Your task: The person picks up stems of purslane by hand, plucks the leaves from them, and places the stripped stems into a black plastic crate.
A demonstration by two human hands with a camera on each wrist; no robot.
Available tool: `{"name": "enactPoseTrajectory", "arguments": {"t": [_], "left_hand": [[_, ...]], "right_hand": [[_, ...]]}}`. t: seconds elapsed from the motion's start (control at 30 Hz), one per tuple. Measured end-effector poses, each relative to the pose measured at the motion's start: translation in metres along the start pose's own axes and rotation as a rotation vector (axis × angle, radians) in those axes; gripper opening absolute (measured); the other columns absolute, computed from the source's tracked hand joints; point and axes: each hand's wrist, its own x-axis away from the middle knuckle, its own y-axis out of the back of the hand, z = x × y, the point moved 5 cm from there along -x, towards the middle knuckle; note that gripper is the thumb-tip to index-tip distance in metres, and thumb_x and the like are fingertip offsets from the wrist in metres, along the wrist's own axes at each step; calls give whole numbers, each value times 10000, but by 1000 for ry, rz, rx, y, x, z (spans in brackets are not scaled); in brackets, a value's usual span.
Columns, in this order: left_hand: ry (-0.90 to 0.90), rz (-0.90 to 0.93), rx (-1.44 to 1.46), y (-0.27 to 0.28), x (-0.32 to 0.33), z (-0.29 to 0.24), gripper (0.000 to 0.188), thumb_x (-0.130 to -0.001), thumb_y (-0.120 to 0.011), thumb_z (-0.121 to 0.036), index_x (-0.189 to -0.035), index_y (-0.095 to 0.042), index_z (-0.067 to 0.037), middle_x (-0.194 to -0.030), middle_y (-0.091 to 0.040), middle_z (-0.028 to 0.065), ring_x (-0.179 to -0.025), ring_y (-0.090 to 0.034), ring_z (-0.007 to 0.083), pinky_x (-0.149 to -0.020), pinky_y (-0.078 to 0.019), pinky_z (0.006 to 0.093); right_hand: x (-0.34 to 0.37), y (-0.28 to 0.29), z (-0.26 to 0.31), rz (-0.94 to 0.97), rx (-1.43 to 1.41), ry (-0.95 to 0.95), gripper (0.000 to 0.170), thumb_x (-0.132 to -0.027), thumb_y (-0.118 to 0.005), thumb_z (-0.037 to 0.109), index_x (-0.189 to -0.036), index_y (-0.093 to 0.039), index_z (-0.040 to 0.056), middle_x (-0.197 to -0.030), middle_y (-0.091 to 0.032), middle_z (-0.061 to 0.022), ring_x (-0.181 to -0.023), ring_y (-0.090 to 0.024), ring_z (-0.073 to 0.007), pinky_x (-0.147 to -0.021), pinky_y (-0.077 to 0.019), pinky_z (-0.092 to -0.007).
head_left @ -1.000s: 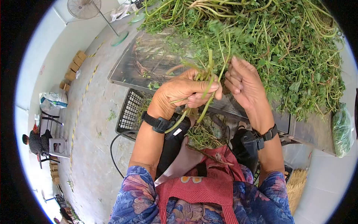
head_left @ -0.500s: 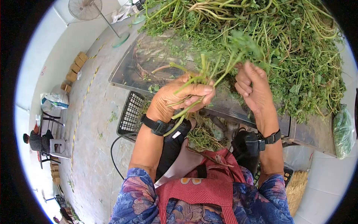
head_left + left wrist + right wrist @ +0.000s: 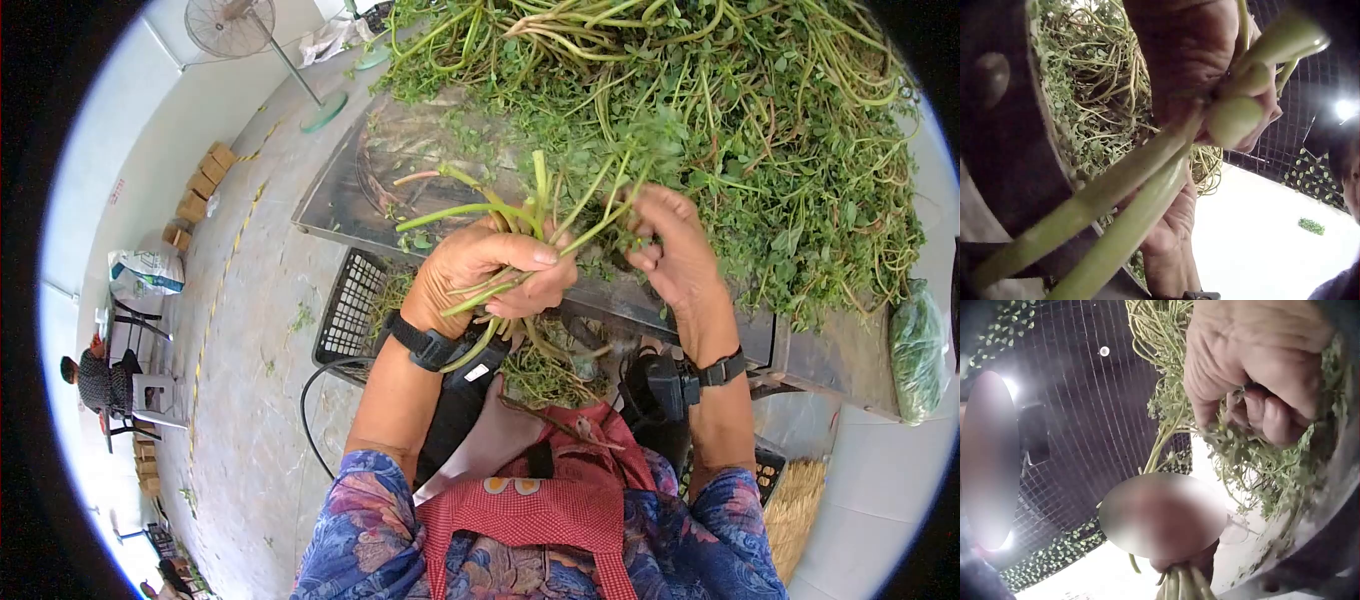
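Observation:
My left hand (image 3: 500,270) grips a small bunch of thick green stems (image 3: 465,212), their cut ends fanning out past the thumb. Close up in the left wrist view, two of the stems (image 3: 1122,225) run toward the camera below the fist. From this bunch a thinner stem (image 3: 592,230) slants up to the right, ending in leaves (image 3: 655,140). There my right hand (image 3: 685,255) has curled fingers and thumb at the leafy part. The right wrist view shows small leaves (image 3: 1229,434) at the tips of this hand's bent fingers.
A large heap of leafy stems (image 3: 760,150) covers much of the dark table (image 3: 340,190). Below are a black crate (image 3: 350,305) and a pile of cut stems (image 3: 545,370). A bagged green bundle (image 3: 917,350) lies right; a fan (image 3: 228,22) stands far left.
The right hand has moved slightly right and down from the left, along the slanting stem's leafy end. The stems in the left hand have tipped leftward and spread more.

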Motion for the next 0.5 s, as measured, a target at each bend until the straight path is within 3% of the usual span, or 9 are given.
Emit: {"name": "enactPoseTrajectory", "arguments": {"t": [0.1, 0.17, 0.23, 0.3, 0.33, 0.43, 0.47, 0.5], "left_hand": [[2, 21, 10, 3, -2, 0, 314, -843, -549, -235, -623, -462, -28, -503, -373, -16, -371, -329, 40, -312, -213, 181], [22, 36, 32, 6, -3, 1, 316, -846, -539, -231, -618, -457, -29, -499, -367, -19, -364, -324, 38, -307, -212, 177], [13, 90, 85, 6, -5, -4, 313, -849, -522, -217, -616, -456, -20, -491, -356, -21, -353, -323, 36, -295, -222, 173], [19, 117, 134, 7, -5, -3, 314, -853, -512, -209, -616, -458, -11, -486, -361, -15, -346, -332, 37, -286, -235, 171], [34, 125, 146, 8, -5, -3, 313, -856, -507, -208, -618, -460, -11, -487, -363, -12, -346, -334, 39, -285, -241, 171], [54, 130, 178, 9, -5, -2, 313, -871, -493, -199, -622, -459, -13, -488, -364, -9, -347, -341, 41, -283, -249, 171], [45, 140, 177, 7, -6, -4, 314, -883, -486, -192, -624, -457, -16, -488, -362, -8, -349, -345, 43, -282, -251, 172], [47, 140, 181, 6, -6, -4, 314, -883, -486, -192, -624, -457, -16, -488, -362, -8, -349, -345, 43, -282, -251, 172]], "right_hand": [[1, -8, -3, 31, 216, -8, 304, -858, -625, 194, -1104, -590, 20, -683, -539, 61, -449, -310, -3, -413, -221, -171], [-7, -10, 12, 13, 395, 67, 243, -828, -664, 208, -1018, -609, 67, -962, -644, -10, -548, -399, -11, -459, -298, -161], [-9, -20, 28, 40, 451, 124, 257, -836, -648, 185, -1071, -609, 87, -1007, -638, 12, -627, -424, -12, -522, -344, -172], [-13, -47, 40, 252, 875, 362, 239, -852, -611, 136, -1086, -620, 91, -1062, -629, -12, -706, -480, -24, -594, -408, -208], [-22, -51, 39, 393, 827, 579, 247, -861, -574, 99, -1102, -619, 71, -1003, -643, -26, -776, -525, -52, -659, -441, -246], [-20, -66, 41, 379, 1004, 502, 272, -770, -556, 46, -1014, -669, 83, -939, -683, -90, -690, -541, -101, -667, -456, -272], [-27, -66, 37, 418, 1018, 497, 228, -763, -552, 43, -955, -676, 54, -828, -680, -120, -698, -590, -131, -679, -475, -299], [-27, -63, 38, 416, 1018, 492, 228, -763, -552, 43, -955, -676, 54, -828, -680, -120, -698, -590, -131, -679, -475, -299]]}}
